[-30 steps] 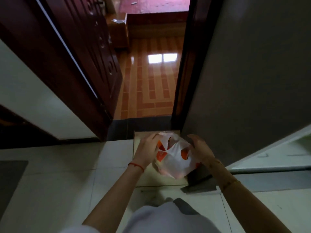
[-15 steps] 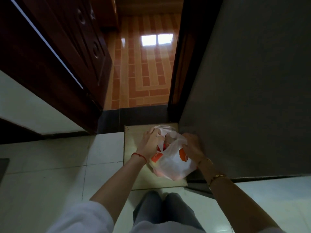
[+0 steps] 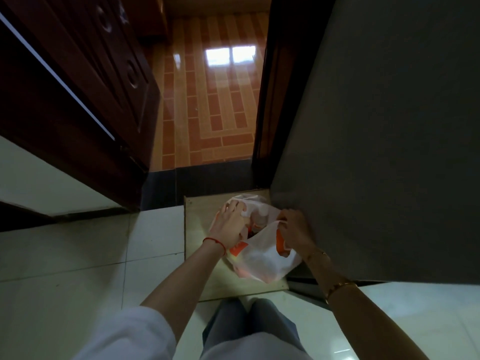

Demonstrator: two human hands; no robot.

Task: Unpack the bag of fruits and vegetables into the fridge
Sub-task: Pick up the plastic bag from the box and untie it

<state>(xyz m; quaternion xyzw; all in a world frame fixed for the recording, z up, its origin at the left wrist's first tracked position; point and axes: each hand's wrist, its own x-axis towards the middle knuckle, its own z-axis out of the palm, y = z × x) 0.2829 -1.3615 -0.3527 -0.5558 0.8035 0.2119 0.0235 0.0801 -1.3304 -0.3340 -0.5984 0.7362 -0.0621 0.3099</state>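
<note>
Opening the bag (image 3: 262,261) is the step in hand: it sits on a board (image 3: 200,229) just beside the fridge (image 3: 389,152). Left hand (image 3: 231,224) and right hand (image 3: 293,227) each grasp its rim. Next, I judge, one hand must reach inside, and the closed fridge needs opening.

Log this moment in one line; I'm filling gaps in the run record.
phase: opening bag | left hand: grips bag rim | right hand: grips bag rim | plastic bag: on board beside grey fridge

The bag (image 3: 262,258) sits on a board (image 3: 200,229) on the floor (image 3: 78,255), fridge (image 3: 376,152) to its right, doorway (image 3: 207,100) behind.
</note>
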